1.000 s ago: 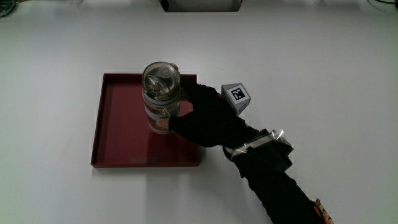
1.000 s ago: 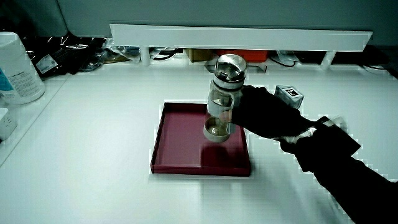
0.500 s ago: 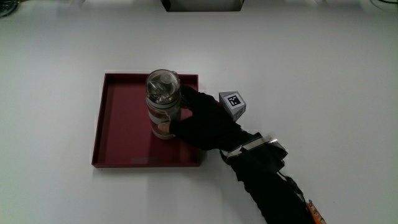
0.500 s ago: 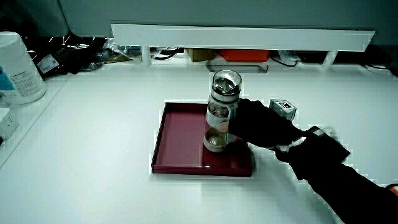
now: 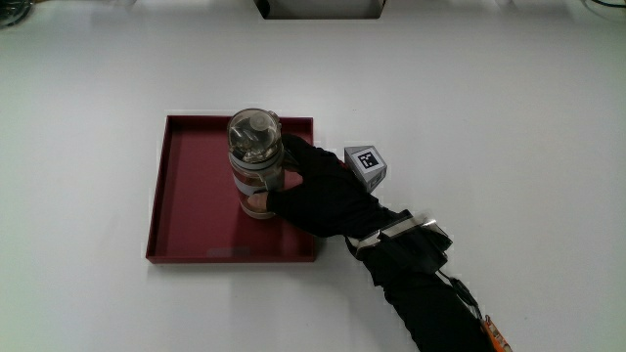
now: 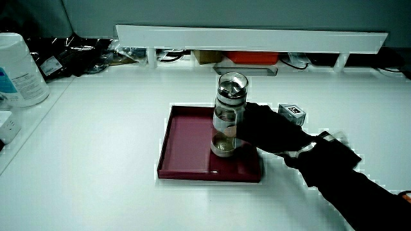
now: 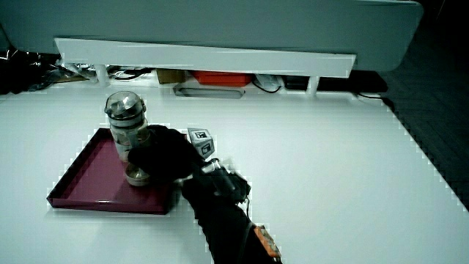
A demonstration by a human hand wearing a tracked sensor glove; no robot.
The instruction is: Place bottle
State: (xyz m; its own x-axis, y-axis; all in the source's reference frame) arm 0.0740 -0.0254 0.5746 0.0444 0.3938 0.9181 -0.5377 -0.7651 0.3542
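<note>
Bottle (image 5: 255,162) now stands upright on the floor of the red tray (image 5: 186,210), lower than a second ago, when it hung above the tray; it looks set down, so the placing seems nearly finished. The hand (image 5: 318,191) is still wrapped around the bottle's side, fingers closed on it, so letting go remains. Nothing else lies in the tray. On the desk (image 5: 509,127), well away from the hand, a large white container (image 6: 19,70) stands at the edge; nothing blocks a withdrawal.
</note>
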